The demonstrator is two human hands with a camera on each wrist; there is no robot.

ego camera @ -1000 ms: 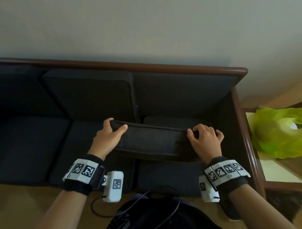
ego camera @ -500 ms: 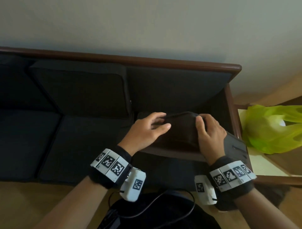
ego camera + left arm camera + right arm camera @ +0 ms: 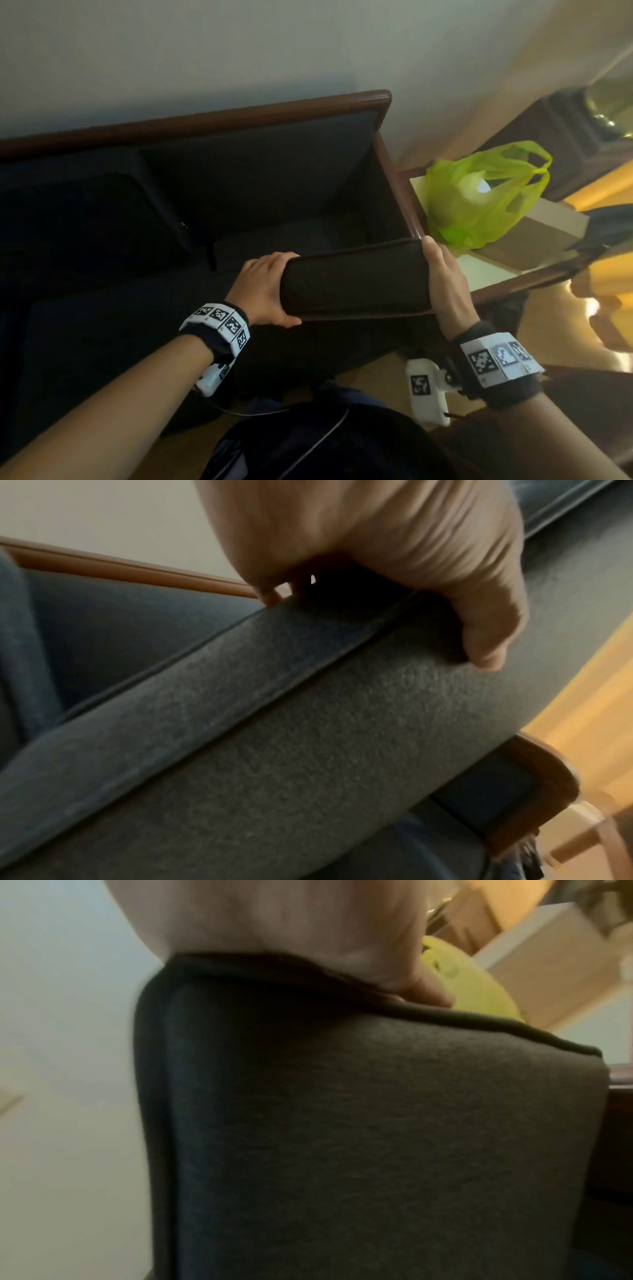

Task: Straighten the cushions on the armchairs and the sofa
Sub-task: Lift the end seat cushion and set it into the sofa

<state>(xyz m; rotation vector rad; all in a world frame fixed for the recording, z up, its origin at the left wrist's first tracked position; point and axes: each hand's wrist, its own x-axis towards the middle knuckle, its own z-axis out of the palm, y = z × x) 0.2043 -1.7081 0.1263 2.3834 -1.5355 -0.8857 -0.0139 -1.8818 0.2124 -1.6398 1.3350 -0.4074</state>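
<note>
A dark grey cushion [image 3: 356, 281] hangs in the air above the right end of the dark sofa [image 3: 239, 192], held level between my two hands. My left hand [image 3: 265, 287] grips its left end, thumb underneath and fingers over the top. In the left wrist view the left hand [image 3: 394, 547] wraps the cushion's piped edge [image 3: 308, 737]. My right hand [image 3: 445, 284] clamps the right end, with its fingers hidden behind. Seen from the right wrist, my right hand [image 3: 274, 915] sits on the cushion's top edge [image 3: 377, 1137]. The sofa seat below the cushion is bare.
The sofa's wooden frame [image 3: 394, 178] runs along the back and right arm. A back cushion [image 3: 85, 212] stands upright further left. A green plastic bag [image 3: 479, 198] lies on a side table [image 3: 486, 274] right of the sofa arm. Behind it stands a cardboard box [image 3: 548, 226].
The cushion lay on the seat at the sofa's right end; both hands have shifted to its ends and lifted it toward me. My view has swung to the right.
</note>
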